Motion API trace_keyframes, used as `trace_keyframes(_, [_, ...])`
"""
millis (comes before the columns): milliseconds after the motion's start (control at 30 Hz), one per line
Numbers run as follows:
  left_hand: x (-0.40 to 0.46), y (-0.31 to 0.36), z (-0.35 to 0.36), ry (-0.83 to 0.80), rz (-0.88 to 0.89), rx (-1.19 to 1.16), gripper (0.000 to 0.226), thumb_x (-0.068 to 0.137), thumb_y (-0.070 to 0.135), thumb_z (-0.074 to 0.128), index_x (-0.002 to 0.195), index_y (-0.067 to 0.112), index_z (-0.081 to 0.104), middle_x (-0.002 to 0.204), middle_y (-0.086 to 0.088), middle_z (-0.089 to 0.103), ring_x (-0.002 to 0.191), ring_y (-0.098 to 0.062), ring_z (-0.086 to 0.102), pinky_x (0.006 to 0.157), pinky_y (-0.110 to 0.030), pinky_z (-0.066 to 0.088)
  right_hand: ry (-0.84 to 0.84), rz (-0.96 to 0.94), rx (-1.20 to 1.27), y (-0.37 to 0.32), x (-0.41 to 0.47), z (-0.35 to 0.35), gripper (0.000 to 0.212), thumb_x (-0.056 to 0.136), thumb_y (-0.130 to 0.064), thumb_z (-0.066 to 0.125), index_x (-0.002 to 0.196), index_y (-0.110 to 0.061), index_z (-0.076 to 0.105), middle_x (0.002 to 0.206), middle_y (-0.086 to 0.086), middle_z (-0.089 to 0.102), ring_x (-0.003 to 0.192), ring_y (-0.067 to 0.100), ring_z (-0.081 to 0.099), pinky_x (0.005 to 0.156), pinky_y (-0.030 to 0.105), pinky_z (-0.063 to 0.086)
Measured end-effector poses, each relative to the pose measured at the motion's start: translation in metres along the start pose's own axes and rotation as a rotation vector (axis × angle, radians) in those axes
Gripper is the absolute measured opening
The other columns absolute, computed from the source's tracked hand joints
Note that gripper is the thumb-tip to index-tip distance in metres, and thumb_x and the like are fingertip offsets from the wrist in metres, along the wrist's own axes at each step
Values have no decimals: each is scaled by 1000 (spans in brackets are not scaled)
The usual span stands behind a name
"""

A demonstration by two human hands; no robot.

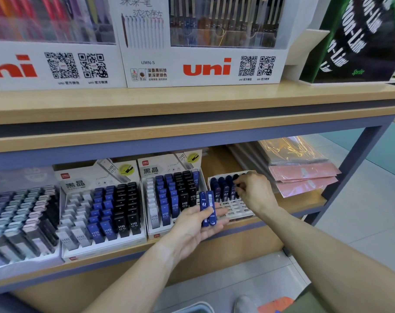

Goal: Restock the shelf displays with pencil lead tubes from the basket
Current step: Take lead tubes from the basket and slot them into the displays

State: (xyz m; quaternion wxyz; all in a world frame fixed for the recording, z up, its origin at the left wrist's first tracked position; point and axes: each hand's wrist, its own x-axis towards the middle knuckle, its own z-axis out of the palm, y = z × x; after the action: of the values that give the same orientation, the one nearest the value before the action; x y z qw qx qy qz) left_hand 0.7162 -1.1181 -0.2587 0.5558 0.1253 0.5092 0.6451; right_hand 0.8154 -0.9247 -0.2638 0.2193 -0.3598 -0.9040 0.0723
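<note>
Two dark-blue lead tubes (208,208) marked 0.3, lying side by side across the upturned left palm (195,224); more blue tubes (223,188) upright in the white grid tray (234,207), under the right fingertips (238,185).

The white pen display box (203,66) on the top shelf reads "uni" in red, "UMN-S" above a small "one ink" mark, and carries two QR codes. Left of it, a second white box (56,66) shows a cut-off red "ni" and two QR codes. Right of it, a black-and-green sign (359,39) bears "Sprite". Below it, lead tubes (124,224) in a carton read "HB 0.5"; further right, two blue tubes (208,208) in the left hand (192,229) read "0.3".
</note>
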Motion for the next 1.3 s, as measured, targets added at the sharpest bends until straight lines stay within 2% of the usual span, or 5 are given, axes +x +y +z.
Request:
trace_keyframes(167, [2,-1,0,-7,0,-55,25,104,6,54,126,-2,63,115,-19,75,107,-35,73,92,-38,60,19,100,321,-24,-7,-21,7,89,-23,75,95,-21,75,79,-8,71,68,8,65,65,23,52])
trace_keyframes(333, [3,-2,2,-36,10,-67,26,102,6,56,125,-4,65,116,-23,73,108,-37,72,91,-37,61,-467,150,763,-43,-20,-36,24,85,-30,81,107,-22,74,91,4,77,84,16,74,74,22,57])
trace_keyframes(567, [1,2,4,-23,21,-152,26,105,10,53,123,-4,65,112,-28,73,107,-39,72,95,-38,58,-384,240,947,-36,-17,-46,25,84,-10,81,107,-9,69,83,9,77,74,19,74,66,21,55])
trace_keyframes(1067, [10,4,-5,63,137,-138,25,102,13,58,118,-1,71,113,-23,74,102,-32,74,91,-36,60,-672,9,771,-27,-24,-51,62,86,-6,76,137,-33,54,84,7,72,76,16,66,73,27,56])
trace_keyframes(1300, [10,5,-9,68,114,-22,27,105,17,55,119,2,72,84,-8,70,65,-19,62,64,-31,54,-444,2,695,-22,-20,-42,44,90,-7,73,124,-31,60,84,7,69,73,18,72,68,33,57])
